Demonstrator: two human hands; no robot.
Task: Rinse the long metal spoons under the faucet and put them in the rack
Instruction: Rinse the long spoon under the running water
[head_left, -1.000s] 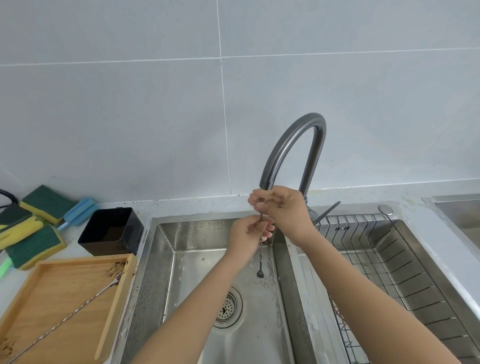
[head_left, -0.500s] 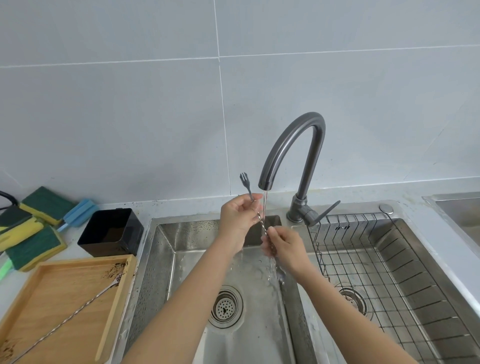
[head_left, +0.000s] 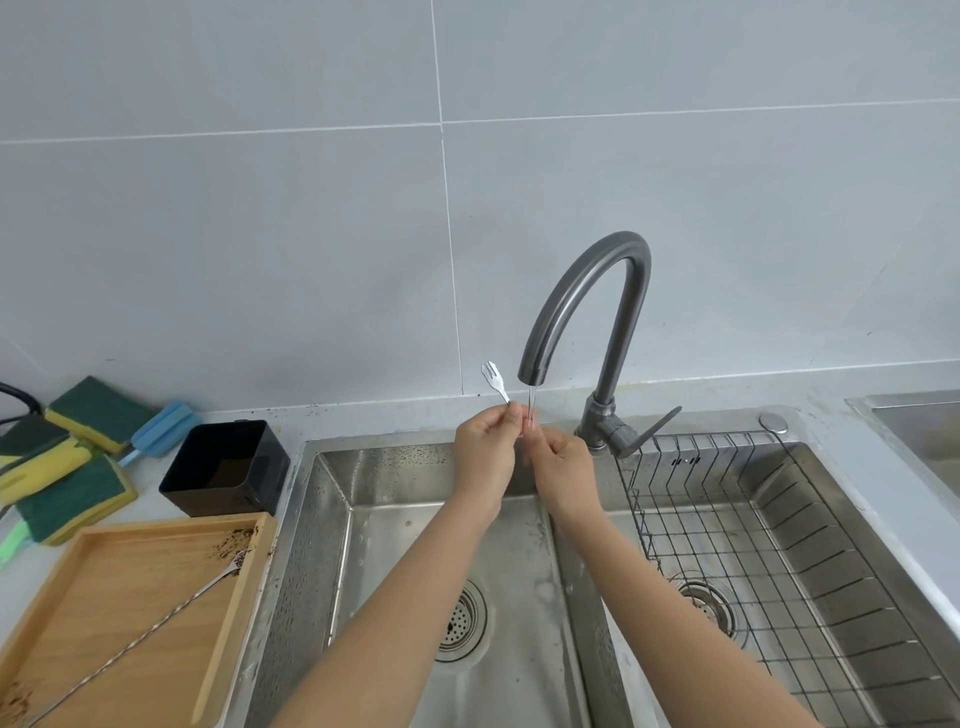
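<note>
My left hand (head_left: 483, 452) fingers pinched on the forked bar spoon (head_left: 494, 382), prongs above them, my right hand (head_left: 563, 462) fingers closed on its stem, thin faucet (head_left: 582, 291) stream falling between

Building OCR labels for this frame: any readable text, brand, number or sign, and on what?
None readable.
Wire rack: small dark marks on the sink wall behind its top edge, too small to read.
Faucet, black tub, sponges, wooden tray: no print visible.
</note>
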